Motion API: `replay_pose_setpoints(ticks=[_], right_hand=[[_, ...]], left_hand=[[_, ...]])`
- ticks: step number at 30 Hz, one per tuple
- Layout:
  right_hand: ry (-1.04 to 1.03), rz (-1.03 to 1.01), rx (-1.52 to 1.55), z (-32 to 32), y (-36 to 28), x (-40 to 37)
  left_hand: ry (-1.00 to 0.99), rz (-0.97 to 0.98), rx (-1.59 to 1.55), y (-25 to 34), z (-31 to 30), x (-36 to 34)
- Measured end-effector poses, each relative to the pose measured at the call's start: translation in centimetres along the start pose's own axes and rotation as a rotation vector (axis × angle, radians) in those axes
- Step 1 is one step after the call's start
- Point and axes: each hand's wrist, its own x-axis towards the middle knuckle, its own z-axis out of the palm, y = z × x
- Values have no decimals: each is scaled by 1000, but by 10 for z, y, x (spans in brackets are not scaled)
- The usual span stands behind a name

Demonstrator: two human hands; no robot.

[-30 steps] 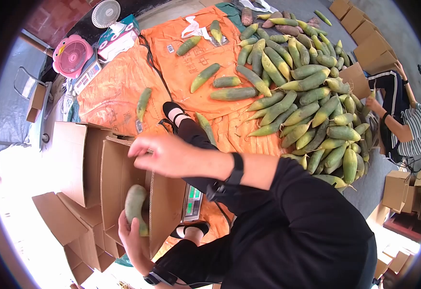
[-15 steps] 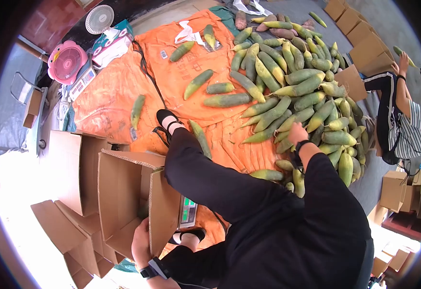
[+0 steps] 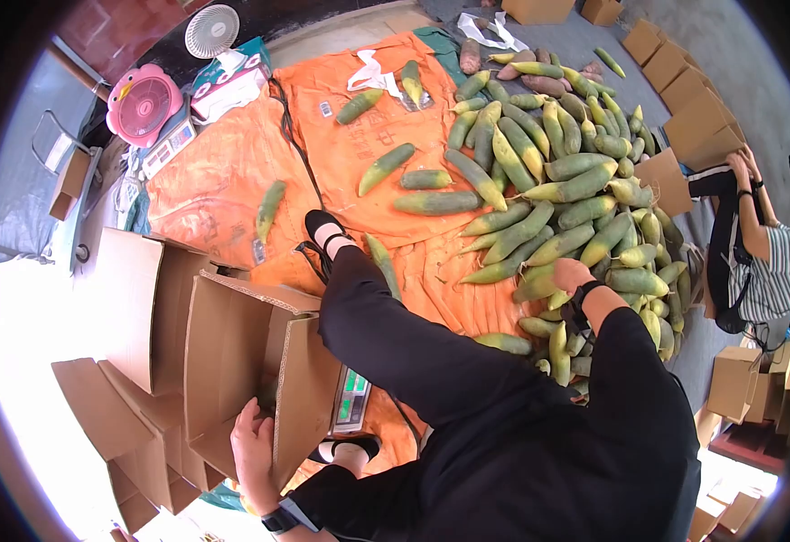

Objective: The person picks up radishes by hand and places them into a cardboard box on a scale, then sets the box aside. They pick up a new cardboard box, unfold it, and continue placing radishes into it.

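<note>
My right hand (image 3: 573, 274) is closed at the near side of a large heap of green radishes (image 3: 578, 186), its fingers curled over the end of one green radish (image 3: 536, 288); the fingertips are partly hidden. My left hand (image 3: 253, 449) is at the mouth of an open cardboard box (image 3: 225, 348), fingers apart and slightly bent, beside the near flap, with nothing in it. Inside the box, something dark green shows only in part behind the flap. The box stands by a scale with a lit green display (image 3: 351, 397), partly covered by the box.
Loose radishes lie on the orange sheet (image 3: 341, 163) around my foot, with a black cable crossing it. More open boxes (image 3: 133, 307) stand at the left. Two fans, one of them pink (image 3: 144, 106), are at the back left. A co-worker (image 3: 761, 244) handles boxes at the right.
My right hand has moved slightly down and right in view, closing at a radish. My left hand has shifted from the flap toward the box opening. The co-worker's hands have lowered to a box.
</note>
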Motion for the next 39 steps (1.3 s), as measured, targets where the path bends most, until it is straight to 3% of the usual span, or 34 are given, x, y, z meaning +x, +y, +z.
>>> replay_pose_setpoints(ticks=[2, 5, 7, 9, 10, 11, 15, 17, 18, 20, 23, 24, 26, 27, 28, 29, 31, 33, 36, 39], right_hand=[[4, -72, 58, 6, -4, 3], [376, -204, 420, 4, -45, -4], [451, -267, 445, -16, -70, -16], [593, -356, 489, -44, -94, -29], [674, -514, 585, -47, -96, -19], [630, -513, 626, -83, -116, -53], [535, -915, 1034, -159, -169, -119], [716, -1154, 1025, -188, -204, -159], [704, -1167, 1019, -198, -217, -178], [416, -1339, 1233, -213, -242, -209], [208, -1514, 1317, -215, -287, -241], [45, -1528, 1380, -210, -302, -250], [-61, -1609, 1335, -193, -334, -267], [-239, -1570, 1285, -183, -344, -272], [-259, -1651, 1246, -168, -358, -270], [-144, -1661, 1179, -151, -372, -269], [-180, -1614, 1140, -138, -379, -275], [-137, -1530, 1041, -130, -383, -270], [-53, -1430, 935, -134, -372, -262], [269, -1533, 1203, -138, -355, -250]], left_hand=[[47, 48, -6, 4, -4, -1], [87, 84, -40, 15, -8, -4], [125, 53, -62, 16, -7, -3], [155, 151, -85, 11, -10, -3], [176, 167, -99, 8, -11, -3], [202, 178, -112, 10, -13, -3], [292, 138, -203, 16, -18, -6], [329, 122, -189, 24, -22, -7], [340, 128, -172, 27, -24, -9], [372, 137, -176, 33, -26, -11], [438, 172, -180, 35, -28, -14], [482, 190, -183, 37, -27, -13], [487, 250, -151, 40, -28, -15], [504, 299, -114, 41, -29, -15], [466, 300, -141, 41, -29, -17], [391, 342, -149, 27, -26, -14], [121, 241, -138, 31, -32, -18], [15, 148, -374, 19, -18, -18], [-10, 139, -326, 14, -18, -15], [-39, 110, -160, 7, -18, -13]])
